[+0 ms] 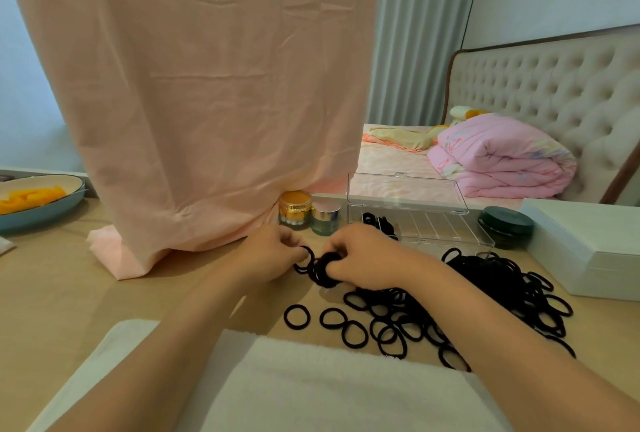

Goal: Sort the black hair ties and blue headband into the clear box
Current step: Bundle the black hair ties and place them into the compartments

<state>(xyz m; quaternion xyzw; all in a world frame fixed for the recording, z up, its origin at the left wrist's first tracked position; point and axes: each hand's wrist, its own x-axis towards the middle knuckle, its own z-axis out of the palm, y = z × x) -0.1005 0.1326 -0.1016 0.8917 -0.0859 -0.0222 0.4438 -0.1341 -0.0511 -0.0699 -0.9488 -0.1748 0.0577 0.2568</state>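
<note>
Bunched black hair ties are gripped in curled fingers of the left hand and right hand; tangled loops could be spilled before the far clear box is reached.

Clear box with its lid up, a few black hair ties in its left end. Just front-left of the box, left hand and right hand both pinch one bunch of ties. Big loose pile lies in front of the box. Gold jar and silver-lid jar just left of the box, dark round tin just right. Pink cloth hangs left of the box.
</note>
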